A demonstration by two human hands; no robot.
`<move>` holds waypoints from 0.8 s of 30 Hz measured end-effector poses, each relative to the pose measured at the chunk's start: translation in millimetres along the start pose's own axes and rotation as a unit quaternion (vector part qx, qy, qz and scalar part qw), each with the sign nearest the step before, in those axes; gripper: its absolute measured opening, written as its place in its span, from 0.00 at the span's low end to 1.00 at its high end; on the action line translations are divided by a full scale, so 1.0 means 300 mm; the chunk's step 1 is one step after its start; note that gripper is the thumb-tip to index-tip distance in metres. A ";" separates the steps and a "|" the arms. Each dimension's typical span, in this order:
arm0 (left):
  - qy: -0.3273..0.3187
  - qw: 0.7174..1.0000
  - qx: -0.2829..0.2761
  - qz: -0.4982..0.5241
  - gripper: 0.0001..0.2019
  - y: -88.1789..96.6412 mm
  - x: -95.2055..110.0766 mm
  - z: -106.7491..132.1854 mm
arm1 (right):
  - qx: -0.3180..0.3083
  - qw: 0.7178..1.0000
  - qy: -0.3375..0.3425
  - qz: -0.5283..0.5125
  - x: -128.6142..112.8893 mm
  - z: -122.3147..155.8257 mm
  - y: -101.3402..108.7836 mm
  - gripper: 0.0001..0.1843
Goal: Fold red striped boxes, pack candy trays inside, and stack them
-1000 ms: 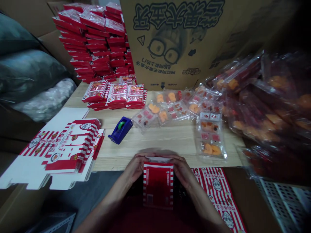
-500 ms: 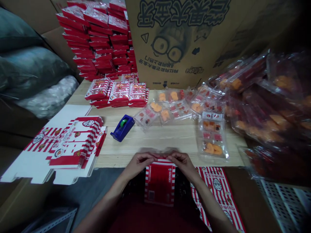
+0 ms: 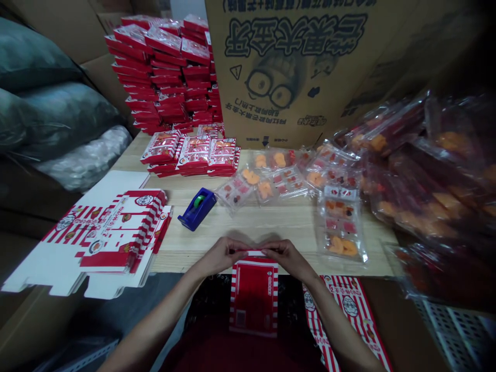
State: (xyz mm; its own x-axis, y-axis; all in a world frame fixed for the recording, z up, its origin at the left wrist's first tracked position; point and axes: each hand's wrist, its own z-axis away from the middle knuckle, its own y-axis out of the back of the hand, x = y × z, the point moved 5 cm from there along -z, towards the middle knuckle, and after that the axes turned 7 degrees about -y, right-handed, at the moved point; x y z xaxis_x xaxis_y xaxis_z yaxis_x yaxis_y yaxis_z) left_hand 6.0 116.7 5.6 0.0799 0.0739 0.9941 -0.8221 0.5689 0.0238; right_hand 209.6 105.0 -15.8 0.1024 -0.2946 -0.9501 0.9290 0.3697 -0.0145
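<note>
Closest in, the left hand (image 3: 220, 257) and right hand (image 3: 287, 257) are pinching the top edge of a red-and-white striped carton (image 3: 253, 299) from both sides. It's a narrow grip, fingertips almost meeting, and the carton hangs just below the near edge of the wood-grain table (image 3: 251, 225).

Everything else sits around the blue tape dispenser (image 3: 197, 209). Left of it is a pile of flat printed carton blanks (image 3: 116, 243), and down to the right is another striped blank (image 3: 349, 310). Right of it are clear trays of what look like gummy sweets (image 3: 298, 181), though the plastic makes that hard to swear to, then bulging bags of orange sweets (image 3: 418, 191). Behind it are stacks of packed red boxes (image 3: 191, 155), with a printed cardboard box (image 3: 287, 67) at the back.
</note>
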 end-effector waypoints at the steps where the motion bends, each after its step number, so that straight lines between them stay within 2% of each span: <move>1: 0.003 1.000 0.000 -0.002 0.13 -0.001 -0.004 -0.001 | -0.001 1.000 -0.004 -0.001 0.001 -0.007 0.000 0.15; 8: 0.048 0.999 -0.016 -0.004 0.15 0.002 -0.007 0.000 | -0.021 0.999 -0.037 -0.030 0.009 0.018 -0.017 0.18; 12: 0.049 0.996 -0.074 -0.010 0.14 -0.006 0.017 -0.001 | -0.051 0.996 -0.057 -0.040 -0.002 0.060 -0.038 0.21; 15: 0.007 0.994 -0.086 -0.067 0.15 -0.011 0.046 0.020 | -0.071 0.997 -0.043 0.002 -0.018 0.087 -0.041 0.22; 20: -0.086 0.974 -0.101 -0.183 0.21 -0.032 0.112 0.108 | -0.063 0.988 0.046 0.136 -0.052 0.150 -0.031 0.21; 24: -0.119 0.958 -0.073 -0.250 0.25 -0.051 0.105 0.165 | -0.053 0.976 0.089 0.191 -0.067 0.207 -0.049 0.25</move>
State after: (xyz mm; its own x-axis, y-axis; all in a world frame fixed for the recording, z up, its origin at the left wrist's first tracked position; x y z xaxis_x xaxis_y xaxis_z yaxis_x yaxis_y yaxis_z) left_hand -6.8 69.6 42.0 0.2976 -0.4161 0.8593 -0.6253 0.5952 0.5048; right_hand 215.9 50.7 22.9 0.3612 0.0364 -0.9318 0.7924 0.5148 0.3273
